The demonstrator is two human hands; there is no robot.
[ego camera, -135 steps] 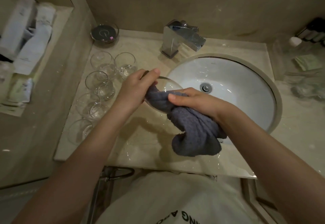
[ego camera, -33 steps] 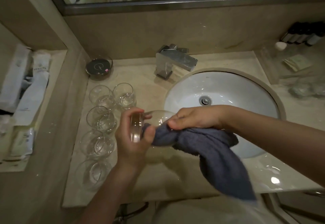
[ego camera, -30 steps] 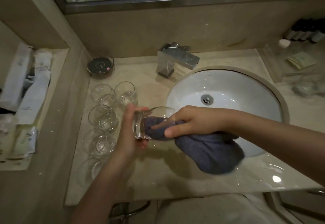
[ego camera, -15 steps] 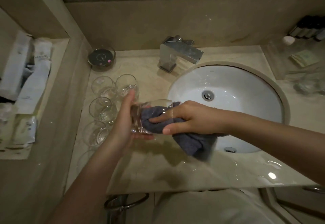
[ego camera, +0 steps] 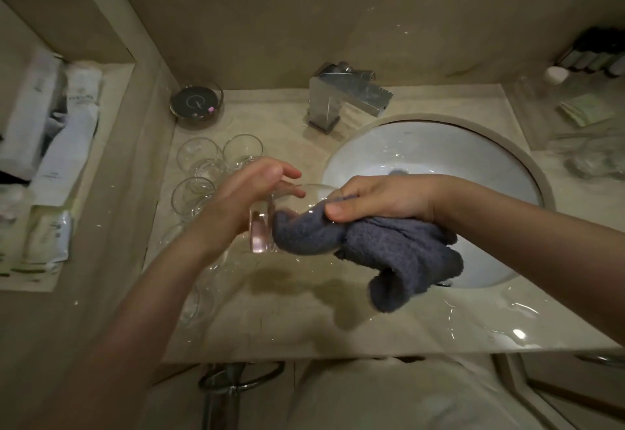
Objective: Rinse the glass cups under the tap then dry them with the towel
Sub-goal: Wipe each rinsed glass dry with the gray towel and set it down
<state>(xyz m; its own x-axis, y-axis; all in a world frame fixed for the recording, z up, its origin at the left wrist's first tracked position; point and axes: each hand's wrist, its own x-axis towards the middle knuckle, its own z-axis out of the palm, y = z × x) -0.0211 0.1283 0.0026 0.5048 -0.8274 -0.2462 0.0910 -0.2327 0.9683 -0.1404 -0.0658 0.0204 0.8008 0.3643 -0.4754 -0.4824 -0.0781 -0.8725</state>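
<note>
Cup drying, towel now inside the cup.

Cup [ego camera: 287, 213] held sideways above the table [ego camera: 304, 321], left of the sink [ego camera: 406, 159], thick base toward the camera; clear glass, no drops discernible. Towel [ego camera: 389, 250], grey, has gone from wiping near the rim to being stuffed deep into the bowl: inside wipe under way, this cup likely near done. Left hand [ego camera: 250, 189] grips the base end, fingers curled over it. Right hand [ego camera: 382, 196] pinches towel at the rim. Other cups [ego camera: 199, 156] stand upright at left.

Bare counter [ego camera: 304, 321] lies open in front; upright glasses [ego camera: 198, 159] (clustered) crowd its left edge.
</note>
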